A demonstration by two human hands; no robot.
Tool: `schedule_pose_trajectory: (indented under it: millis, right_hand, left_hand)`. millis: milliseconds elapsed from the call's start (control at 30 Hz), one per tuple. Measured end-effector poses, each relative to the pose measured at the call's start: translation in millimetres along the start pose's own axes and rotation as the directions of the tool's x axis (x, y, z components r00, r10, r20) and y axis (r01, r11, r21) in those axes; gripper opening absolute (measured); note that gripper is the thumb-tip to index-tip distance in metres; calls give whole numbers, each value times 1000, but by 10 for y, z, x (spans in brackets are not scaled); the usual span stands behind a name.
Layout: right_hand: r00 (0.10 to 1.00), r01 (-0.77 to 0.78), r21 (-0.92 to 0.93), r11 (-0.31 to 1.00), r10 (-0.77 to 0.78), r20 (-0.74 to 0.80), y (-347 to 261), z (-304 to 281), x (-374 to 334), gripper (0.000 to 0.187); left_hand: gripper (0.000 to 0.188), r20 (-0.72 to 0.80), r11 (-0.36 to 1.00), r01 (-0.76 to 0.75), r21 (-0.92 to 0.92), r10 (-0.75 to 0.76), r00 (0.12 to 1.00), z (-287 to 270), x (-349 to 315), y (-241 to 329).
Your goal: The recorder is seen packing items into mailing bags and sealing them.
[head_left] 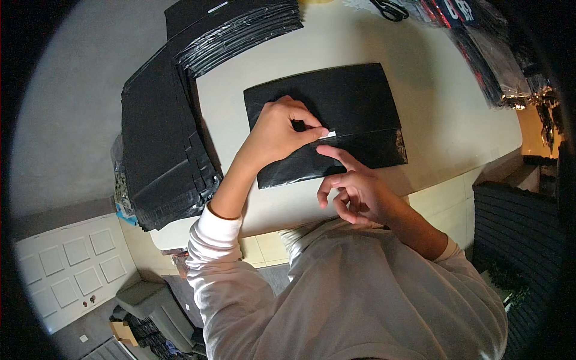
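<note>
A flat black packet (354, 99) with a shiny lower band lies on the white table in front of me. My left hand (281, 129) rests over it, thumb and forefinger pinched on a small white sticker (329, 134) at the seam above the band. Just below and to the right, my right hand (360, 191) holds nothing. Its forefinger points toward the band and its other fingers curl loosely apart. Part of the packet is hidden under my left hand.
Stacks of similar black packets stand at the left (159, 132) and far left (240, 36) of the table (420, 90). Black scissors (391, 9) lie at the far edge. Clear plastic packages (489, 66) are piled at the far right. A ribbed dark piece of furniture (513, 228) stands beside me.
</note>
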State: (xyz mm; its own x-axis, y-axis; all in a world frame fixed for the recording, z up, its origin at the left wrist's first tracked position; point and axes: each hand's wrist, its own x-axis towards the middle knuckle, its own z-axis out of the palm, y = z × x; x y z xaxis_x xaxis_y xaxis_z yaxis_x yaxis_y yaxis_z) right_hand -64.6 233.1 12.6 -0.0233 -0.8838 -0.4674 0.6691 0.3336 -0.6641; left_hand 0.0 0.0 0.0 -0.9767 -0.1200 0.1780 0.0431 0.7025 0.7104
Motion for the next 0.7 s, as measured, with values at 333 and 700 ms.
schedule_pose_trajectory:
  millis: [333, 700]
  right_hand:
    - [995, -70, 29, 997, 72, -63, -66, 29, -31, 73]
    - [996, -67, -3, 998, 66, -68, -71, 18, -23, 74]
  left_hand:
    - [15, -40, 998, 69, -6, -70, 997, 43, 8, 44]
    - [21, -59, 986, 149, -75, -154, 986, 55, 17, -58]
